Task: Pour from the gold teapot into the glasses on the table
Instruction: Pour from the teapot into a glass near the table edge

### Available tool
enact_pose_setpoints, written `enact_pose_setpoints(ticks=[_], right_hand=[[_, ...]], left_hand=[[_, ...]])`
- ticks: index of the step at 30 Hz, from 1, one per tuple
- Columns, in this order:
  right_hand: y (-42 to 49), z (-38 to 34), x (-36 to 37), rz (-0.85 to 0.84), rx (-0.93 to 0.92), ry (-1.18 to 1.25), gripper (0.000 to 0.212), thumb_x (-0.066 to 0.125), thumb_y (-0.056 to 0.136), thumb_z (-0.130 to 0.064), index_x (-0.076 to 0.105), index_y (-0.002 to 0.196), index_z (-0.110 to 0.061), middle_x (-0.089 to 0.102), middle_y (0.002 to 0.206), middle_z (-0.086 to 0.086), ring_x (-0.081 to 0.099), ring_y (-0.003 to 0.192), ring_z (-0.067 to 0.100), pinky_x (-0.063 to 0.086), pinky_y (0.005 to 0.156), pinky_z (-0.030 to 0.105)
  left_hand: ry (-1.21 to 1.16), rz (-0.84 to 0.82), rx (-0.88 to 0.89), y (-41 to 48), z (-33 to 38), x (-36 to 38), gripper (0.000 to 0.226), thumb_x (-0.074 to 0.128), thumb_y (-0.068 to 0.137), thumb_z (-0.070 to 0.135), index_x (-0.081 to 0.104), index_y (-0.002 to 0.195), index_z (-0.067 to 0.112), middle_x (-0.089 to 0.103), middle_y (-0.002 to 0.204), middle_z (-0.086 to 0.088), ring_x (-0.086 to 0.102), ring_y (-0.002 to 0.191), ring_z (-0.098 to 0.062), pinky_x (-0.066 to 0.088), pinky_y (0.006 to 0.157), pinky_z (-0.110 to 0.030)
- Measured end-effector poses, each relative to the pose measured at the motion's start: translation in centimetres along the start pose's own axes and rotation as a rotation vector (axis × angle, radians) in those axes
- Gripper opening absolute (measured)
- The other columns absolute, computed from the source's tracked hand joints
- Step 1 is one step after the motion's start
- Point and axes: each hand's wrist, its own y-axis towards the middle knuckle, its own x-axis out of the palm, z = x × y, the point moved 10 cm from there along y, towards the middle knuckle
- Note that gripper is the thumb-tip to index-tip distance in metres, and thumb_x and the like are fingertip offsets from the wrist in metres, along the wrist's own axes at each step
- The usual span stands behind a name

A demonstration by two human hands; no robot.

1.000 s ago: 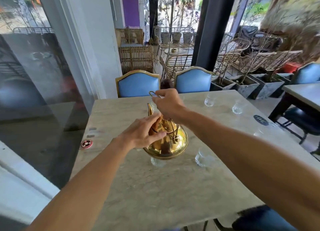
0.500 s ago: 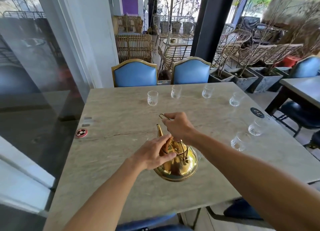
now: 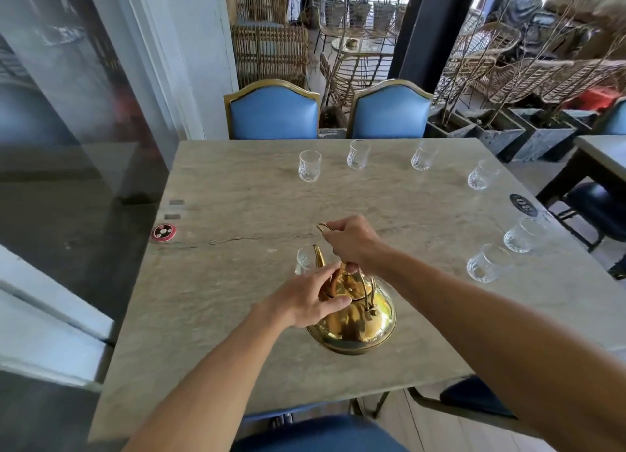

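Note:
The gold teapot (image 3: 355, 323) hangs tilted away from me over the near middle of the stone table (image 3: 237, 282). My right hand (image 3: 349, 240) grips its wire handle from above. My left hand (image 3: 308, 299) presses on the lid and the pot's left side. The spout points at a clear glass (image 3: 305, 260) just beyond it, partly hidden by the spout and my fingers. Several more clear glasses stand in an arc: one at the far left (image 3: 309, 165), one at the far middle (image 3: 358, 154), others down the right side (image 3: 487, 263).
Two blue chairs (image 3: 274, 113) stand at the table's far edge. A red round sticker (image 3: 163, 232) and a black round label (image 3: 523, 205) lie on the tabletop. A glass wall runs along the left; a second table (image 3: 603, 153) and planters are at the right.
The view has pulled back and tipped down, bringing more glasses into sight. The teapot sits nearer to me, and a glass now shows right in front of its spout.

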Motion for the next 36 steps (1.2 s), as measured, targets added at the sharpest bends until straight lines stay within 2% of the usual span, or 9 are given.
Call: enact_pose_setpoints(ticks=[3,5,9,13,17,23,27,29,36], right_hand=[[0.3,0.4,0.3,-0.008,0.014,-0.005,0.03,0.05,0.095,-0.011,0.064,0.117,0.002,0.05,0.068,0.01,0.041,0.041,0.018,0.036,0.04,0.027],[0.3,0.5,0.4,-0.011,0.023,-0.023,0.029,0.05,0.095,-0.012,0.068,0.116,-0.004,0.052,0.065,0.008,0.041,0.039,0.018,0.036,0.039,0.026],[0.4,1.0,0.6,-0.029,0.053,-0.045,0.035,0.05,0.097,-0.014,0.062,0.13,-0.015,0.056,0.061,0.003,0.042,0.037,0.016,0.035,0.035,0.022],[0.7,1.5,0.7,-0.036,0.097,-0.047,0.034,0.048,0.097,-0.009,0.062,0.128,-0.012,0.052,0.061,0.005,0.04,0.037,0.014,0.034,0.035,0.021],[0.9,1.8,0.7,-0.037,0.145,-0.07,0.033,0.048,0.095,-0.008,0.064,0.123,-0.005,0.049,0.063,0.006,0.039,0.035,0.012,0.031,0.032,0.016],[1.2,1.6,1.2,-0.073,0.154,-0.106,0.037,0.045,0.093,-0.005,0.06,0.127,-0.002,0.045,0.057,0.006,0.033,0.022,0.008,0.027,0.03,0.012],[1.8,1.6,1.4,-0.074,0.165,-0.115,0.022,0.046,0.093,-0.008,0.065,0.1,0.0,0.044,0.054,0.005,0.035,0.028,0.012,0.028,0.032,0.015],[1.9,1.4,1.4,-0.074,0.166,-0.109,0.014,0.046,0.093,-0.007,0.057,0.085,-0.006,0.043,0.055,0.005,0.035,0.032,0.013,0.029,0.032,0.015],[2.2,1.2,1.6,-0.088,0.186,-0.098,0.02,0.045,0.093,-0.003,0.05,0.074,-0.006,0.043,0.054,0.005,0.035,0.036,0.013,0.029,0.033,0.017]], left_hand=[[0.001,-0.011,0.003,0.0,0.0,0.3,0.088,0.059,0.096,0.069,0.026,0.168,0.031,0.056,0.155,-0.004,0.059,0.131,-0.027,0.047,0.11,-0.042],[0.0,-0.024,-0.002,0.1,-0.1,0.6,0.091,0.057,0.095,0.072,0.025,0.168,0.031,0.055,0.156,-0.004,0.058,0.133,-0.027,0.047,0.11,-0.042],[-0.014,-0.047,-0.014,0.1,-0.2,1.3,0.099,0.05,0.089,0.081,0.021,0.169,0.031,0.051,0.161,-0.006,0.057,0.138,-0.031,0.046,0.113,-0.046],[-0.04,-0.071,-0.021,0.1,-0.1,1.9,0.098,0.051,0.094,0.077,0.012,0.172,0.032,0.038,0.171,-0.006,0.05,0.148,-0.035,0.04,0.121,-0.049],[-0.062,-0.072,-0.019,0.1,-0.1,2.1,0.101,0.048,0.09,0.081,0.009,0.172,0.034,0.038,0.172,-0.008,0.045,0.152,-0.032,0.038,0.122,-0.047],[-0.07,-0.071,-0.004,-0.1,0.3,2.2,0.086,0.051,0.104,0.063,0.01,0.171,0.03,0.041,0.169,-0.01,0.048,0.149,-0.032,0.039,0.117,-0.036],[-0.113,-0.066,0.009,-0.2,0.6,1.9,0.08,0.052,0.106,0.059,0.014,0.171,0.032,0.047,0.165,-0.011,0.051,0.147,-0.034,0.041,0.118,-0.04],[-0.122,-0.067,0.003,-0.2,0.7,1.8,0.081,0.052,0.105,0.059,0.013,0.171,0.031,0.043,0.168,-0.011,0.047,0.15,-0.034,0.037,0.12,-0.04],[-0.164,-0.065,-0.01,0.1,0.3,1.7,0.084,0.052,0.104,0.061,0.013,0.171,0.028,0.044,0.167,-0.01,0.047,0.151,-0.032,0.034,0.121,-0.04]])
